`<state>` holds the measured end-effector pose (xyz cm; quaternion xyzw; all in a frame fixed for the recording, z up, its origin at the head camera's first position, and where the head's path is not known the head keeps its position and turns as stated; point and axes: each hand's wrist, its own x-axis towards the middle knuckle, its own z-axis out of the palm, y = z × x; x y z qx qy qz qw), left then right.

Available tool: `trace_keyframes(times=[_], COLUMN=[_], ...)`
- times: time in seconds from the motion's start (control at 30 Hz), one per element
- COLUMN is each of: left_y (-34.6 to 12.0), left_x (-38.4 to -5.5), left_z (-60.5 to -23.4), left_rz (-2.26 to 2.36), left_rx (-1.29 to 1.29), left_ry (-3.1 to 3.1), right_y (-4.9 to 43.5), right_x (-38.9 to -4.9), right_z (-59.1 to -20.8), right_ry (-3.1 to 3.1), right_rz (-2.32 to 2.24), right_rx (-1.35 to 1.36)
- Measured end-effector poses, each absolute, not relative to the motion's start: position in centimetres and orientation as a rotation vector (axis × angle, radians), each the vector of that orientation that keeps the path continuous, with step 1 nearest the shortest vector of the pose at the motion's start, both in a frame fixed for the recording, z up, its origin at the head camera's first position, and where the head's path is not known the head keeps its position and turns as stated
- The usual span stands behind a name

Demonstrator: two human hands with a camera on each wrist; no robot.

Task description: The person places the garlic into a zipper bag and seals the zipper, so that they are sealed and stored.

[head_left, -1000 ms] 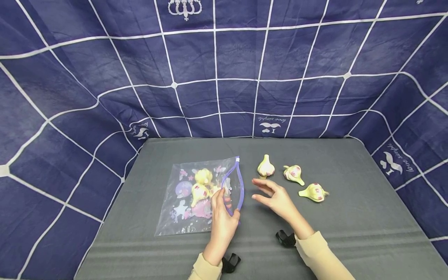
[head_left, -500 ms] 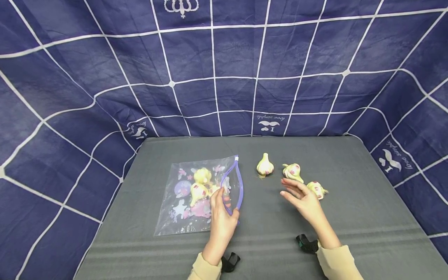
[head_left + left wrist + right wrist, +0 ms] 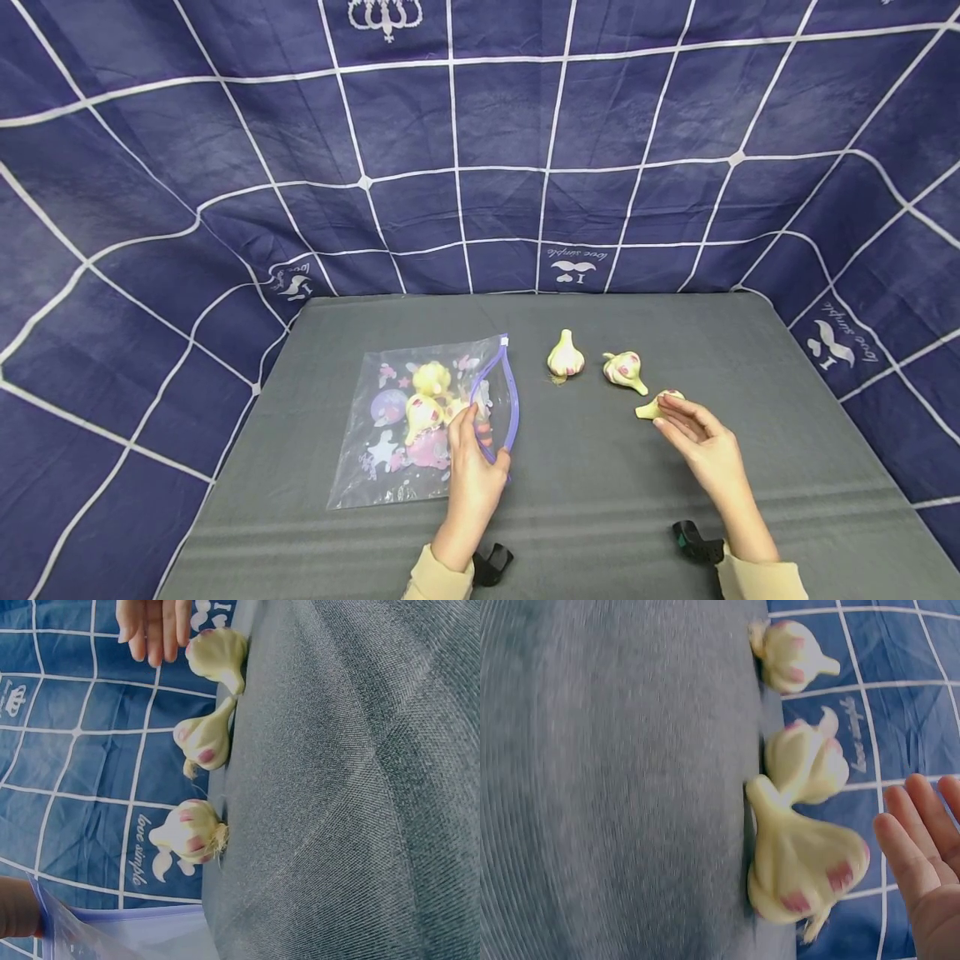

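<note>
My left hand (image 3: 474, 487) grips the open mouth of a clear zip bag (image 3: 358, 454), its purple zip edge (image 3: 514, 404) spread apart between fingers and thumb. Inside the printed bag lie several garlic bulbs (image 3: 425, 414), partly behind the fingers. My right hand (image 3: 708, 454) hovers at the rightmost loose garlic bulb (image 3: 648, 410), fingers relaxed and holding nothing, hiding part of it in the head view. In the right wrist view that bulb (image 3: 802, 862) lies on its side, the fingers beside it. The left wrist view catches the zip edge (image 3: 150, 911) at the bottom.
Two more loose garlic bulbs lie farther back: one in the middle (image 3: 624, 371) and one with its stem pointing away (image 3: 566, 358). A grey cloth (image 3: 570, 492) covers the table. Blue curtain (image 3: 495, 200) with white lines stands behind and at both sides.
My right hand has moved right, from beside the bag's mouth past the middle bulb to the rightmost one. The left hand keeps its grip on the bag.
</note>
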<state>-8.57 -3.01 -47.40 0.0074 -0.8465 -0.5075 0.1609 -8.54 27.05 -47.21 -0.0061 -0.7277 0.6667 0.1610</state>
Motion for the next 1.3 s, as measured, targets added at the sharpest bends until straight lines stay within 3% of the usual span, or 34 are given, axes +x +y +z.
trace_keyframes(times=[0.17,0.7,1.3], left_y=[-3.0,-3.1,-3.2], left_x=[-8.5,-8.5,-8.5], left_z=[-47.4,-47.3,-47.2], left_rz=[-1.443,-1.429,-1.445], left_rx=[0.012,-0.001,-0.006], left_ry=[-2.408,-2.397,-2.408], right_y=[28.1,30.3,31.2], right_x=[-8.5,-9.6,-11.7], right_z=[-47.6,-47.1,-48.6], right_ry=[-2.076,-2.54,-2.804], right_rz=[1.796,1.364,1.433], right_rx=[-0.055,-0.551,-0.51])
